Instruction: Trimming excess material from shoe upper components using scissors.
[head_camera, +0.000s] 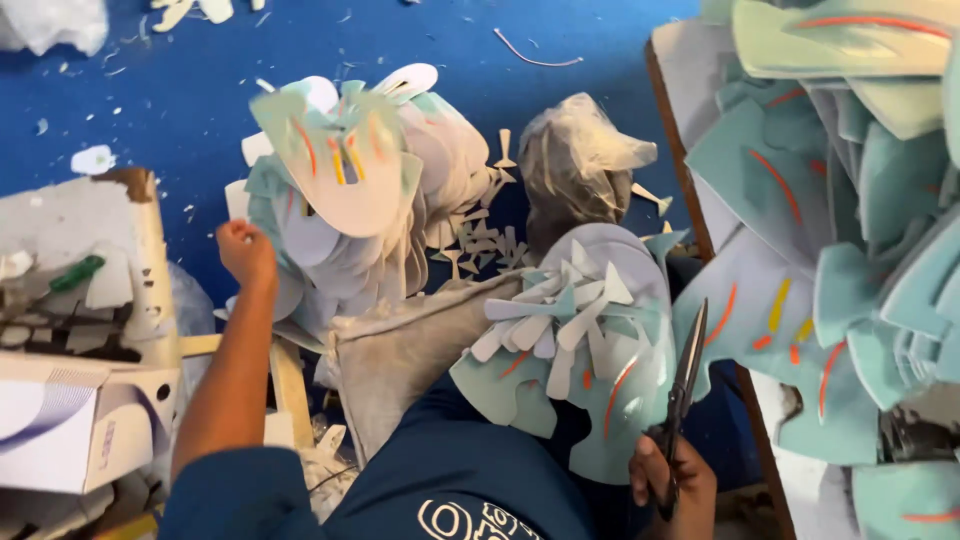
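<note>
While right hand (672, 480) grip clamps steel scissors (685, 385), left hand (246, 252), fingers curled together, touches foam cutouts (345, 170).

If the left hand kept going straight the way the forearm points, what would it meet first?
Most likely the heap of cut foam pieces on the blue floor. The left hand points up the picture and already sits at the heap's left edge, seemingly touching it, though depth is unclear from this single view.

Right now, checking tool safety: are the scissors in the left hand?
No, the right hand holds the scissors; the left hand reaches to the foam pile.
</note>
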